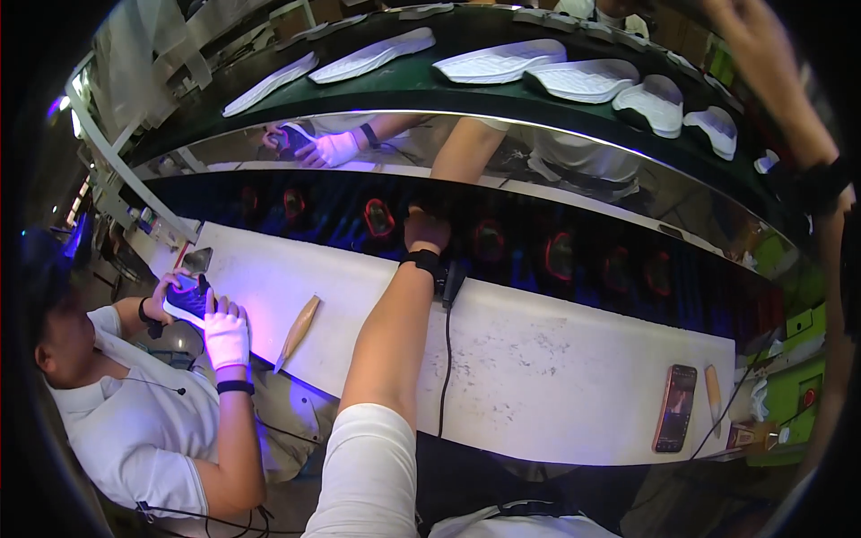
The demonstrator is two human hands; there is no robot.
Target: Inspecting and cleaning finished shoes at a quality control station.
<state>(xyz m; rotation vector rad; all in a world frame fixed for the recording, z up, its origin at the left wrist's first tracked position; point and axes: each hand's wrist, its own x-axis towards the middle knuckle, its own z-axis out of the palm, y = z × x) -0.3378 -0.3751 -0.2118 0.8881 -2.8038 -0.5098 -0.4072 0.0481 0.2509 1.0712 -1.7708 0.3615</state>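
Note:
My left arm reaches forward over the white table (pixel 529 377). My left hand (pixel 426 230) is over the dark belt, its fingers curled and closed; shade hides what they hold, if anything. On either side of it, shoe-shaped items with glowing red outlines sit on the belt, among them one item (pixel 379 218) to the left and another (pixel 489 240) to the right. A black corded handheld device (pixel 451 284) lies just beside my left wrist. At the upper right rim, my raised right hand (pixel 758 54) is blurred, close to the camera and partly cut off, so its fingers are unclear.
On the left, a co-worker (pixel 134 430) holds a dark shoe (pixel 186 299), one hand in a white glove. A wooden-handled tool (pixel 299 332), a phone (pixel 674 408) and another slim tool (pixel 713 399) lie on the table. White soles (pixel 502 63) line a green upper belt (pixel 377 94).

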